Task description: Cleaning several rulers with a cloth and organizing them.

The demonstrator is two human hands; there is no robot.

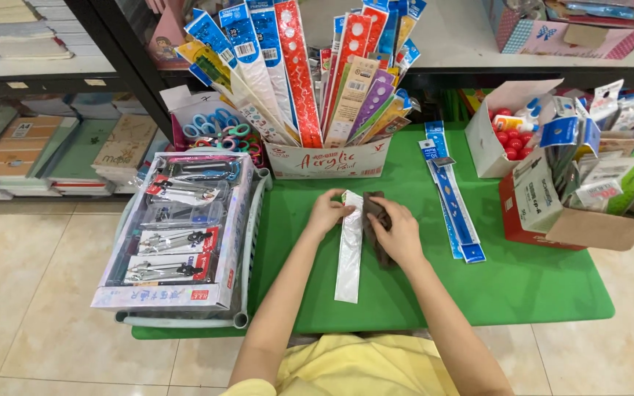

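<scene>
- The dark brown cloth (377, 220) is mostly covered by the right hand (399, 233), so its full shape is hard to make out; only its top and a strip below the palm show.
- The top end of the white packaged ruler (349, 253) sits under the fingertips of the left hand (326, 213), and whether anything is printed on it cannot be told.
- The ruler is a long, narrow, glossy white sleeve lying flat on the green table (522, 286), roughly upright in the view, just beside the cloth.
- Left hand: fingers curled and pinching the ruler's top end.
- Right hand: closed over the bunched cloth, pressing it against the ruler's right edge.
- Behind the hands stands a white cardboard box of packaged rulers (317, 81) in red, blue and purple, fanned upward.
- To the right, well apart, a pile of blue rulers (450, 198) lies on the table, with a red box of stationery (588, 191) beyond, cut off by the frame edge.
- To the left, a pale basket (252, 242) holds a tray of compass sets (177, 235); a tub of scissors (218, 128) sits behind it.
</scene>
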